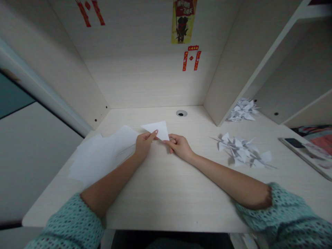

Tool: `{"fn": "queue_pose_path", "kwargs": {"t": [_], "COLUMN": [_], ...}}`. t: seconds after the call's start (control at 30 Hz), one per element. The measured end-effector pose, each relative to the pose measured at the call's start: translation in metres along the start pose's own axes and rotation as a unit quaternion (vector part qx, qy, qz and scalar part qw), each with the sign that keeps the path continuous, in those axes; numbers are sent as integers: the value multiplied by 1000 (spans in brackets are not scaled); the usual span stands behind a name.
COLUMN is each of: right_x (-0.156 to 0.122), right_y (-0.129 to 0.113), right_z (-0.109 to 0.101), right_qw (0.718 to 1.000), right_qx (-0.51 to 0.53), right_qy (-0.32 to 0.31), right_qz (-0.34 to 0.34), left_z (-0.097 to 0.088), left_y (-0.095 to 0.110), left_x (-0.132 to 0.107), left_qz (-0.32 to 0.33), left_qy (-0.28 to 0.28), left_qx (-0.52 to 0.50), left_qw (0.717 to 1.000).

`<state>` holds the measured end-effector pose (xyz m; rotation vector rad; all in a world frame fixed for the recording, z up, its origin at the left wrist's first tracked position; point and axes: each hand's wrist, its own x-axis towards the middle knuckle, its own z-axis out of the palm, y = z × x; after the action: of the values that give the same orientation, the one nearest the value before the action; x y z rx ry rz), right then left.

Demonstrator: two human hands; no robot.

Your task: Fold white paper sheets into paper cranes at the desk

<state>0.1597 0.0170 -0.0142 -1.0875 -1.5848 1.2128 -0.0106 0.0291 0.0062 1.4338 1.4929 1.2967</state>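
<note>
Here, on the pale wooden surface (160,193), the left hand (143,142) and right hand (179,146) both pinch a folded white paper triangle (160,129), fingers closed on its lower edge; loose white sheets (101,155) lie left, folded paper cranes (241,150) farther right.

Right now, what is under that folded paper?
Only pale desk shows around the folded paper, held by the left hand and right hand. The spot directly beneath is covered.

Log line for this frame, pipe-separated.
left hand: pinching folded paper | right hand: pinching its near corner | sheet stack: by left hand | folded pieces: desk right
</note>
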Motion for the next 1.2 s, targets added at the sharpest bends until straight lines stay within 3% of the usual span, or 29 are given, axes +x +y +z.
{"fn": "queue_pose_path", "kwargs": {"t": [0.3,0.57,1.0,1.2], "right_x": [-3,1,0,-1], "right_y": [-6,-7,-8,-9], "right_z": [-1,0,0,-2], "right_qw": [997,994,996,983], "right_qx": [27,98,69,27], "right_qy": [-77,36,52,183], "right_qz": [-12,9,10,-19], "left_z": [-2,0,-2,-2], "left_y": [-4,-6,-3,-6], "left_x": [2,0,-2,0], "left_qz": [10,41,54,27], "left_qy": [5,-43,-65,-72], "left_qx": [-12,-33,-12,-16], "left_qw": [1000,998,996,997]}}
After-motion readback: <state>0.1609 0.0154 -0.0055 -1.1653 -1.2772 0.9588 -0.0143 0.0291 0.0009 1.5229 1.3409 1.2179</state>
